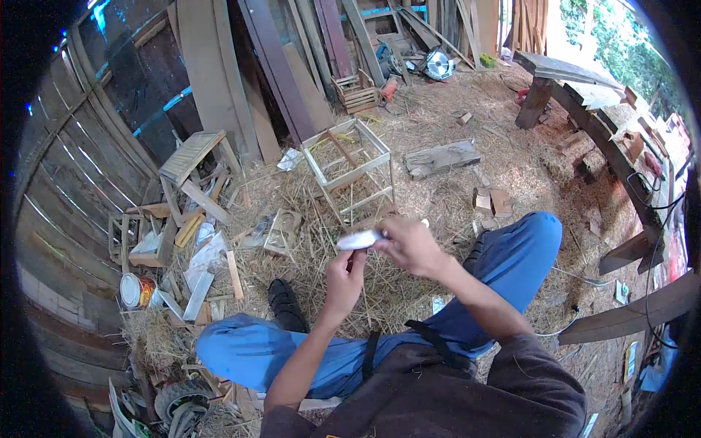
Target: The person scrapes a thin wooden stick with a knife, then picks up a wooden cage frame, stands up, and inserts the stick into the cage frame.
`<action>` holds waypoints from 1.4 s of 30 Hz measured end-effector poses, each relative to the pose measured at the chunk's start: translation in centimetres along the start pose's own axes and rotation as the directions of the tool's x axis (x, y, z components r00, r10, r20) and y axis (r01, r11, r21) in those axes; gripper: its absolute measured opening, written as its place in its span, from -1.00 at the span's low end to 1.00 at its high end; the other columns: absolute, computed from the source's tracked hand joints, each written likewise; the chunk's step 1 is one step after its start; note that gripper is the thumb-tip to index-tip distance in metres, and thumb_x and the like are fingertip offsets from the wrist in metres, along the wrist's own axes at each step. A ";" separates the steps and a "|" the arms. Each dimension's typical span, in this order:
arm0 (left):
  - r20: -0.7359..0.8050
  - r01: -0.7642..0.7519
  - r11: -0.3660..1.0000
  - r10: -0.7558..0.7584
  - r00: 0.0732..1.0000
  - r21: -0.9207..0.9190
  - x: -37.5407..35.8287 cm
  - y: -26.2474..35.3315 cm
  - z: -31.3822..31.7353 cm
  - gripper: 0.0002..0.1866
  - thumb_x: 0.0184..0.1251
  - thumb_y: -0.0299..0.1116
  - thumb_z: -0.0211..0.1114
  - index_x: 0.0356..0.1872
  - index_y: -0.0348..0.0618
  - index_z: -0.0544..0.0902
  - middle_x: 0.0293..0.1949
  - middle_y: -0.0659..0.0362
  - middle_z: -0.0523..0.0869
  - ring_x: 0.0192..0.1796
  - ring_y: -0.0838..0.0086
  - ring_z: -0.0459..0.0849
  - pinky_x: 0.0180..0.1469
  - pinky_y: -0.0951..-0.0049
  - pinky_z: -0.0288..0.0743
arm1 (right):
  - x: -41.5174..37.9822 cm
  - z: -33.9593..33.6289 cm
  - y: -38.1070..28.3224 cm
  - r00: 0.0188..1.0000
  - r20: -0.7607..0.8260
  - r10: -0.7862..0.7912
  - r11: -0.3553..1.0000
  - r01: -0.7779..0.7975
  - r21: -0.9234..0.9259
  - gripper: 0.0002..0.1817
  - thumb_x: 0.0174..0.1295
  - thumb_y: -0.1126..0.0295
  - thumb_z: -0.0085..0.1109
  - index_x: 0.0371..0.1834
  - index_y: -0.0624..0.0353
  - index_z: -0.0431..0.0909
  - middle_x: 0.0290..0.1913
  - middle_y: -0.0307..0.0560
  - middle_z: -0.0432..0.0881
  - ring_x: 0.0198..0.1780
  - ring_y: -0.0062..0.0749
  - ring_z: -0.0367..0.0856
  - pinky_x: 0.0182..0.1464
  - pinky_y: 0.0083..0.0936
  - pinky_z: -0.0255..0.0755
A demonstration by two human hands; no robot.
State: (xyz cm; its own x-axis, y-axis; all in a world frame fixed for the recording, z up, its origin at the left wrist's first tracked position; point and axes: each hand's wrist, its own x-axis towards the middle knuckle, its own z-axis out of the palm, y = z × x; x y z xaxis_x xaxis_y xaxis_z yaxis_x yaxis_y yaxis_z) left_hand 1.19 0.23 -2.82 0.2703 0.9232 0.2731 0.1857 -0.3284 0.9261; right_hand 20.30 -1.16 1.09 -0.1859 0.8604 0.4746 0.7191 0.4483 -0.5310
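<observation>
A small white, flat object [359, 240] is held out in front of the lap, between both hands. My left hand [343, 281] grips it from below, fingers closed at its underside. My right hand [410, 244] is closed round its right end, where a darker part shows; what that part is cannot be made out. Just beyond the hands stands a pale wooden frame [349, 175] with thin legs and a brown strip across its top.
Planks lean on the back wall. On the left are a small wooden stool [193, 155], scrap wood and a paint can [137, 290]. A long bench [577, 73] curves along the right. A loose board [442, 158] lies on the shavings; a circular saw [439, 66] sits further back.
</observation>
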 end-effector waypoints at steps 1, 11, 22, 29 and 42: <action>0.003 -0.014 0.999 0.014 1.000 0.039 0.0 -0.5 -0.1 -0.77 0.46 -0.36 0.21 -0.07 -0.32 0.68 -0.55 0.16 0.61 -0.53 0.57 0.47 -0.46 0.40 0.32 | -0.3 0.8 -0.2 0.998 0.032 -0.050 0.999 0.050 0.021 -0.71 0.34 0.17 0.16 -0.12 0.17 0.47 -0.32 0.10 0.60 -0.24 0.09 0.60 -0.21 -0.12 0.44; 0.077 0.107 0.983 -0.096 0.992 -0.150 0.1 -0.7 -1.0 -0.73 0.51 -0.27 0.20 -0.05 -0.29 0.70 -0.58 0.38 0.48 -0.59 0.72 0.32 -0.54 0.50 0.16 | 0.1 0.1 0.7 0.990 0.003 -0.141 0.979 0.140 -0.150 -0.65 0.25 0.04 0.19 -0.17 0.10 0.49 -0.33 -0.05 0.57 -0.21 -0.11 0.58 -0.14 -0.24 0.37; 0.109 0.173 0.956 -0.151 0.982 -0.235 0.7 2.0 -2.3 -0.69 0.55 -0.23 0.15 0.00 -0.27 0.69 -0.54 0.44 0.46 -0.58 0.76 0.30 -0.55 0.59 0.15 | 0.2 0.0 1.0 0.992 -0.024 -0.121 0.976 0.114 -0.187 -0.67 0.26 0.10 0.21 -0.14 0.12 0.48 -0.31 -0.07 0.59 -0.22 -0.10 0.58 -0.13 -0.23 0.36; 0.171 0.254 0.936 -0.217 0.961 -0.244 0.1 2.6 -1.8 -0.79 0.51 -0.30 0.18 -0.08 -0.21 0.68 -0.58 0.49 0.40 -0.60 0.83 0.25 -0.58 0.65 0.05 | 0.7 0.0 2.0 0.997 -0.073 -0.029 0.983 0.015 -0.184 -0.66 0.34 0.11 0.16 -0.08 0.16 0.49 -0.27 0.00 0.62 -0.21 -0.02 0.60 -0.16 -0.17 0.40; 0.110 0.139 0.970 -0.119 0.987 -0.198 -0.4 2.2 -1.0 -0.61 0.53 -0.28 0.18 0.30 -0.14 0.56 -0.51 0.44 0.46 -0.50 0.79 0.31 -0.48 0.70 0.18 | 0.7 -1.8 2.1 0.941 -0.242 0.238 0.965 -0.258 -0.055 -0.80 0.40 0.29 0.06 -0.05 0.15 0.43 -0.35 0.07 0.60 -0.28 0.06 0.62 -0.23 -0.09 0.43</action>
State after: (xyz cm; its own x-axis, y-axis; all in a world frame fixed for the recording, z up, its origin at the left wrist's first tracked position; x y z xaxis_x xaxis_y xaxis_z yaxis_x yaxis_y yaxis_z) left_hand 0.50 -0.71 -0.60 0.3485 0.9281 0.1308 0.0308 -0.1508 0.9881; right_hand 22.87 -0.07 1.54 0.1580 0.8572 0.4901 0.7784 0.1973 -0.5960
